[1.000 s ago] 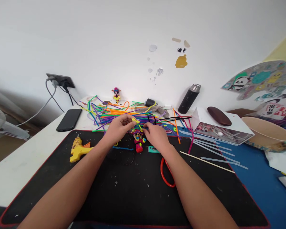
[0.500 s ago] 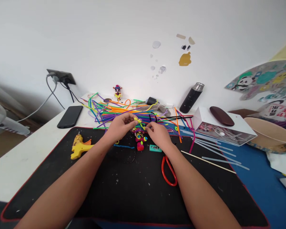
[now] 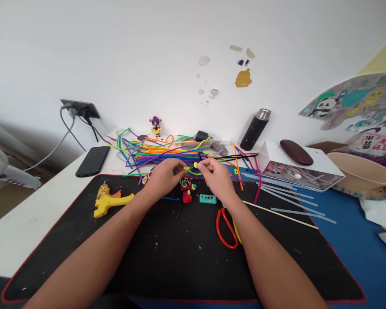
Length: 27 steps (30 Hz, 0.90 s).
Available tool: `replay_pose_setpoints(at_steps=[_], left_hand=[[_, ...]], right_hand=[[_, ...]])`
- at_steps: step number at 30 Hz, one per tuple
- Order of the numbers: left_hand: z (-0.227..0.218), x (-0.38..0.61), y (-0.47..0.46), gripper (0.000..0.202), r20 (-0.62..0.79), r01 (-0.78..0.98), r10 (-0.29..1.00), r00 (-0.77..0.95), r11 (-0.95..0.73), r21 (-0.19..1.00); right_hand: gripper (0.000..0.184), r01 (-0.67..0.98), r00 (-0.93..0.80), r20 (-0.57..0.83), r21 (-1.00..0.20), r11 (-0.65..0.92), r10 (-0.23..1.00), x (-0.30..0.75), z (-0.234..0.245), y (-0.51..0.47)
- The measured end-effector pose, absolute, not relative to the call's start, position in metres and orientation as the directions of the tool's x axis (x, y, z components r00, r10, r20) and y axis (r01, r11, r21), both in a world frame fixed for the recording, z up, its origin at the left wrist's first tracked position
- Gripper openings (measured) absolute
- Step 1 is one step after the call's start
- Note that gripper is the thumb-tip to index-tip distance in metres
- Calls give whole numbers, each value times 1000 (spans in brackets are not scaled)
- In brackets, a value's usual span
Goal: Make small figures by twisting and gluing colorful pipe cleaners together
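Observation:
My left hand point(image 3: 162, 176) and my right hand point(image 3: 217, 177) are held close together above the far part of a black mat point(image 3: 180, 253). Both are pinched on a short yellow pipe cleaner point(image 3: 191, 168) stretched between their fingertips. Just below the hands, a small red and multicoloured pipe-cleaner figure point(image 3: 187, 189) stands on the mat. Behind the hands lies a heap of coloured pipe cleaners point(image 3: 161, 152).
On the mat lie a yellow glue gun point(image 3: 107, 201) at left, red-handled scissors point(image 3: 225, 225), a small teal box point(image 3: 207, 198) and a thin wooden stick point(image 3: 279, 214). Further out are a black phone point(image 3: 93, 161), a black flask point(image 3: 255, 128), a white box point(image 3: 299, 169) with glue sticks point(image 3: 289, 199), and a tan bowl point(image 3: 360, 174).
My hands have drawn slightly apart, and the yellow pipe cleaner is now stretched between them. The view has shifted a little.

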<state>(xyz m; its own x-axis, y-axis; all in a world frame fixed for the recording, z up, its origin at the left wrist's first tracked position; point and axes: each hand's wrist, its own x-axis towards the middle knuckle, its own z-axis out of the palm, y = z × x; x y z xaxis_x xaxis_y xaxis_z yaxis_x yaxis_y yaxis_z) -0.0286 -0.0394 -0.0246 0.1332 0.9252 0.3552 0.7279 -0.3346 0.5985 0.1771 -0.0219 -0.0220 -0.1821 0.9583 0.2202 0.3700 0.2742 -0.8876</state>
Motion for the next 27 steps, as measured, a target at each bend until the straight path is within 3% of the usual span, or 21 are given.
replay_pose_setpoints(at_steps=[9,13,20,27], left_hand=[[-15,-22,-42,29,419,784,887,195,-397,477],[-15,-39,-37,22,459,842,849,263,-434,319],[-27,-43,-32,32,356,914,862,360,-403,51],[-29,-37,-30,28,243,923,891,383,-376,-77]], right_hand=[[23,392,-214,224,-872,293,951,176,-22,-22],[22,391,-222,254,-861,325,941,174,-23,-23],[21,431,-256,235,-840,329,938,169,-24,-27],[18,438,-280,242,-829,348,929,166,-24,-29]])
